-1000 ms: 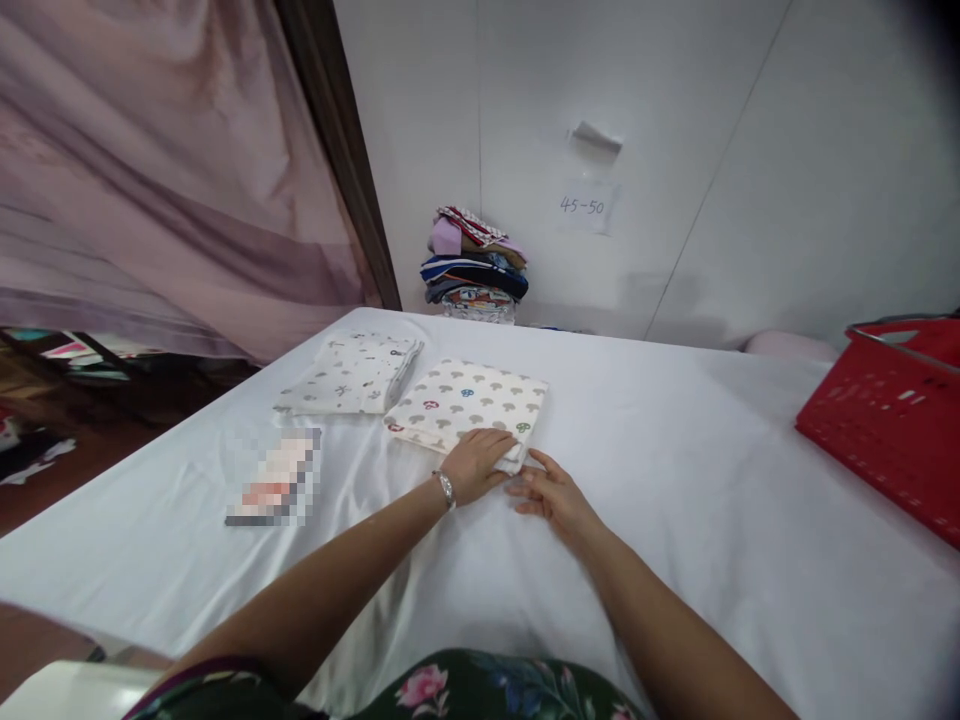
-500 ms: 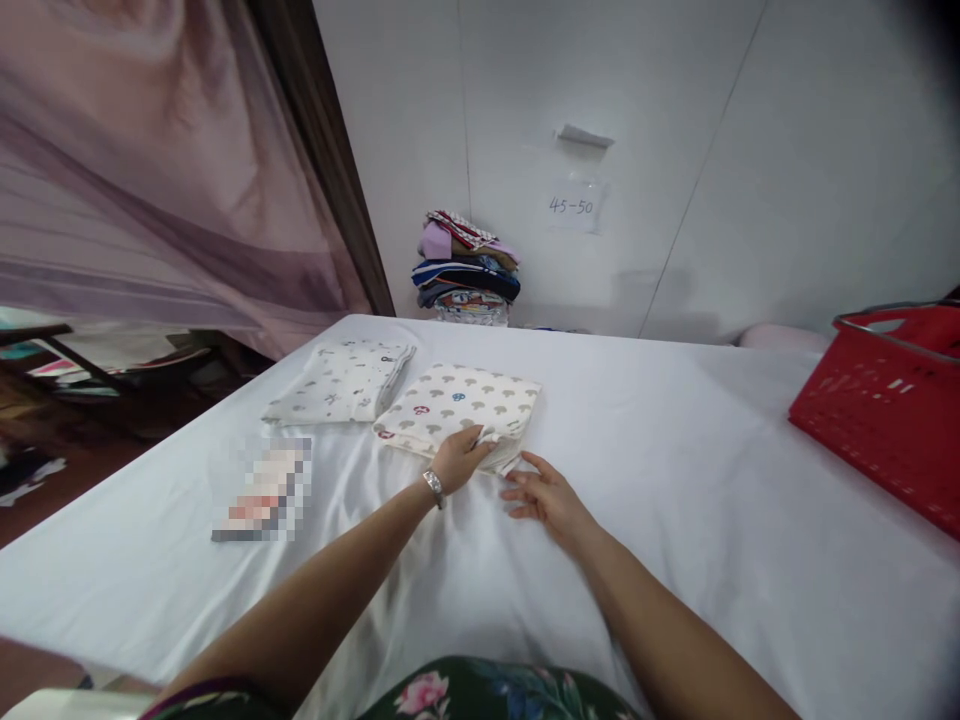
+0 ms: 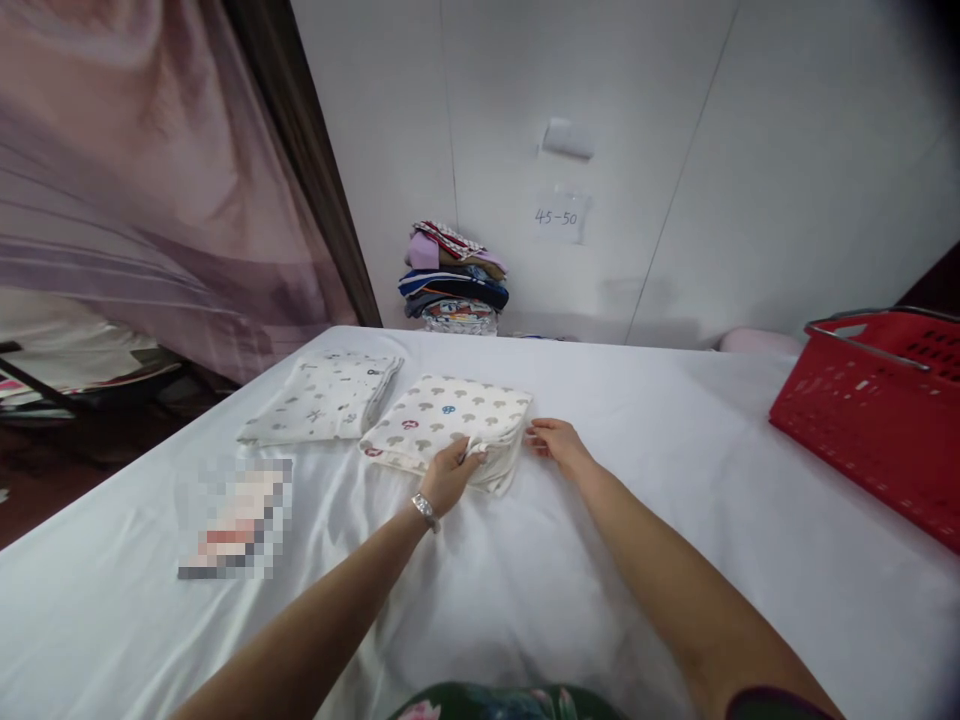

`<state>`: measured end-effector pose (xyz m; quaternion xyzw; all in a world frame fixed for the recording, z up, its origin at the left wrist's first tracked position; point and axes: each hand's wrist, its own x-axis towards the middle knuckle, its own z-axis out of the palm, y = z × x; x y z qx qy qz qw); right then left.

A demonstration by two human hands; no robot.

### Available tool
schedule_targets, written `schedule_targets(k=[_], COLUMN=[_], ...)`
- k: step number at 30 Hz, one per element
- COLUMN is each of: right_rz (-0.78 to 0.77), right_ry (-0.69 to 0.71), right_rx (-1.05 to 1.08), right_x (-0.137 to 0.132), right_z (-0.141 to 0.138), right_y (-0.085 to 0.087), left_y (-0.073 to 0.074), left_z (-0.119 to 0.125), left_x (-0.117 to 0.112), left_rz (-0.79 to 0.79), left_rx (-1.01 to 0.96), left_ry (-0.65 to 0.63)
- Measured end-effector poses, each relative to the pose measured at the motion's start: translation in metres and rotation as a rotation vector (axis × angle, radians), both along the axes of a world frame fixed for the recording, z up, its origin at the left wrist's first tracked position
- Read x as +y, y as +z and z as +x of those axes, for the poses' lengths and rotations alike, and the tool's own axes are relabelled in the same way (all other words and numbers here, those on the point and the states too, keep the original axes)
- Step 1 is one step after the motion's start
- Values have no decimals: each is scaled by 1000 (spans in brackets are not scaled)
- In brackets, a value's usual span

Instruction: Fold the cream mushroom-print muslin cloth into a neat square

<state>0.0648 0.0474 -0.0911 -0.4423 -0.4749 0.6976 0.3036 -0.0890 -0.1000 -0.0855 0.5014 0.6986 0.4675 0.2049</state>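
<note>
A folded cream cloth with heart prints (image 3: 450, 415) lies on the white sheet (image 3: 615, 500). My left hand (image 3: 450, 473) pinches its near edge, fingers closed on the fabric. At the cloth's right edge, my right hand (image 3: 556, 443) touches the side with its fingers curled. A second folded white printed cloth (image 3: 319, 398) lies just to the left of the first.
A red plastic basket (image 3: 877, 415) stands at the right edge of the bed. A stack of folded coloured clothes (image 3: 452, 278) sits against the white wall at the back. A blurred flat object (image 3: 234, 517) lies at front left. A pink curtain (image 3: 150, 180) hangs on the left.
My left hand went from lying flat on the heart-print cloth to pinching its near edge. My right hand moved from the sheet up to the cloth's right side.
</note>
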Motion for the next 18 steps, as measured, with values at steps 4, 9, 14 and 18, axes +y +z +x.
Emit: schedule_targets(k=[4, 9, 14, 18], right_rz=[7, 76, 182, 300], right_ry=[-26, 3, 57, 91], right_rx=[-68, -161, -278, -402], right_x=[29, 55, 70, 76], right_z=[-25, -43, -50, -53], right_y=[-10, -19, -23, -25], left_y=[0, 3, 3, 1], left_z=[-3, -5, -7, -7], left_x=[4, 6, 6, 6], left_rz=[40, 73, 64, 50], left_rx=[-195, -410, -433, -423], left_ry=[73, 37, 23, 10])
